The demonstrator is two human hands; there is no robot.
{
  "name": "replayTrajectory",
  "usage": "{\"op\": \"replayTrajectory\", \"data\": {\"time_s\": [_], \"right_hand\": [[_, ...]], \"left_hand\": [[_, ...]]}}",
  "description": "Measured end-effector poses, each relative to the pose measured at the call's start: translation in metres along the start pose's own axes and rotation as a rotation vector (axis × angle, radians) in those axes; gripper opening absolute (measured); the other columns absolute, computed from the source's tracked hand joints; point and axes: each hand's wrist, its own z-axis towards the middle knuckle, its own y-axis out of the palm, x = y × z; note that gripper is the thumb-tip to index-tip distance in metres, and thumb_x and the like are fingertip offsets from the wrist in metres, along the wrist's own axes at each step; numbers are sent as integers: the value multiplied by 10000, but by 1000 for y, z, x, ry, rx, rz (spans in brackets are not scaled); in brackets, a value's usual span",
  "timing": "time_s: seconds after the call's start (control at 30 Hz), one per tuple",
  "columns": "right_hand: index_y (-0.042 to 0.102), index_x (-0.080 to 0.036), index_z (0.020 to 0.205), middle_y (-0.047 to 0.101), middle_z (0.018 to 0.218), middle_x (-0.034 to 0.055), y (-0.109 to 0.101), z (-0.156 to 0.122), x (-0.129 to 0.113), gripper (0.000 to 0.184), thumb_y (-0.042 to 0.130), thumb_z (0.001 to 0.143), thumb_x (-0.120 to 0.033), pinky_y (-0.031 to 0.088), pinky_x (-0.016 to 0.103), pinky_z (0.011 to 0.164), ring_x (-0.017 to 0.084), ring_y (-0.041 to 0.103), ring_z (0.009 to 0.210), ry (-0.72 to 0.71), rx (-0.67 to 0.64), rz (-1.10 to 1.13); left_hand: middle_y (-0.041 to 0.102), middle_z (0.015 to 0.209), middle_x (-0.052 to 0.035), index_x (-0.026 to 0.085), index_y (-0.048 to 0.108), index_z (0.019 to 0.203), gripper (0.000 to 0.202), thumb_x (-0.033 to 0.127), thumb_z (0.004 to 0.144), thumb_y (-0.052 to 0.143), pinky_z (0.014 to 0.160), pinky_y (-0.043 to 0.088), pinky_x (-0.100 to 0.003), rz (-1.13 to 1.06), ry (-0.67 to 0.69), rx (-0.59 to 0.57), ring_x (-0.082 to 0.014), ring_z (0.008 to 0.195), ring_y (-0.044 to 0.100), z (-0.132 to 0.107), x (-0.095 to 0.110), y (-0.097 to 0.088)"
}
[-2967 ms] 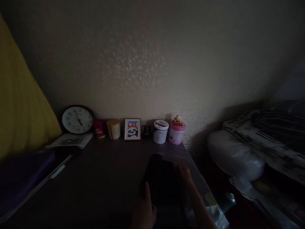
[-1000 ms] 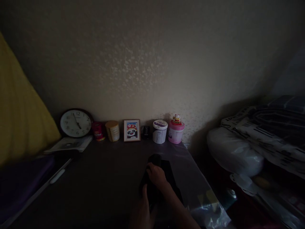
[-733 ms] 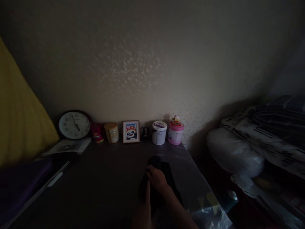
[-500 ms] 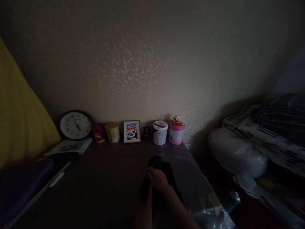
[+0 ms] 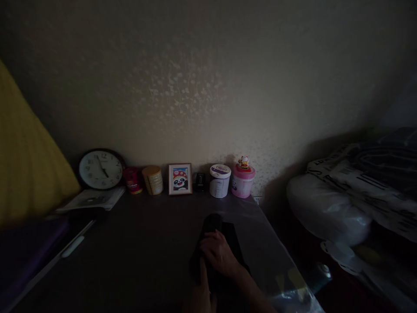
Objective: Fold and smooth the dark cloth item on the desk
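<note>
A soft-looking black thing (image 5: 213,221) lies on the dark tabletop near its right side, with a rounded far end and a flat part (image 5: 233,237) to the right. It is too dark to tell its kind. My right hand (image 5: 219,252) is on top, its fingers bent over the black thing. Nearer to me, my left hand (image 5: 202,289) is against the same thing, index finger pointing forward just below the right hand's fingers. Its other fingers are mostly lost in shadow, but the hand appears closed on the thing's near part.
Along the wall stand a round clock (image 5: 101,169), a red container (image 5: 133,180), a ribbed tan canister (image 5: 153,180), a framed panda picture (image 5: 180,179), a white tub (image 5: 220,181) and a pink tub (image 5: 243,182) under a cat figurine (image 5: 244,162). Yellow cloth (image 5: 29,161) hangs left; bags (image 5: 325,208) lie right.
My right hand has shifted slightly toward me over the black thing, and its fingers have spread a little. My left hand has drawn back slightly. The view has moved slightly.
</note>
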Motion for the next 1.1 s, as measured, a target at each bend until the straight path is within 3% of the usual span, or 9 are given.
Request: {"op": "replayTrajectory", "data": {"time_s": [0.07,0.2,0.33,0.43,0.57,0.67,0.77,0.93,1.1], "right_hand": [[632,-260,901,669,988,-30,1,13,13,235,401,893,-217,166,401,1035,162,454,1135,29,-23,-30],[643,-254,924,667,1011,-13,3,43,43,258,391,890,-208,197,401,1024,170,457,1141,88,-23,-94],[623,-237,1026,617,1133,25,4,56,68,262,413,869,-229,296,308,980,158,482,1123,310,114,-36],[598,-189,1077,614,1124,80,-4,44,85,304,396,853,-227,336,299,944,179,523,1072,502,220,-3],[639,-155,971,659,967,100,-24,5,102,353,330,836,-258,412,292,802,204,584,927,702,300,49],[663,-139,792,661,752,67,-36,-20,103,377,341,807,-336,422,249,639,183,595,737,760,305,134],[653,-117,708,633,660,53,-39,-28,96,419,364,777,-412,399,232,556,164,569,645,752,302,231],[671,-126,833,646,706,38,-37,-18,80,443,400,753,-466,430,239,579,159,578,669,706,286,349],[660,-136,934,672,868,65,-33,-9,63,376,524,703,-398,459,277,692,192,601,786,673,251,345]], "left_hand": [[671,937,-137,63,-93,1371,739,155,823,395,638,425,-288,26,-11,3,-211,786,642,0,1,-1],[670,966,-131,79,-82,1376,736,223,838,399,693,429,-299,44,-13,5,-202,820,637,4,-1,0],[678,956,-115,100,-121,1371,745,207,839,390,701,427,-313,23,-51,-8,-196,809,636,5,-2,4],[668,968,-102,118,-106,1378,729,225,848,382,704,415,-299,-39,-20,60,-183,826,625,0,-3,6],[665,927,-90,102,-86,1384,713,241,852,369,682,397,-274,-73,63,130,-175,822,611,-5,-6,8],[659,939,-97,90,-87,1384,708,250,858,360,690,393,-265,-99,99,149,-173,841,606,-6,-9,10],[663,920,-90,97,-87,1385,703,269,863,351,665,389,-258,-119,117,141,-167,805,611,-7,-10,9],[671,906,-96,76,-86,1383,711,258,856,355,633,378,-258,-91,113,138,-174,780,616,-9,-9,6],[673,925,-93,68,-94,1380,717,269,856,354,612,371,-237,-116,122,129,-153,772,615,-9,-9,5]]}}
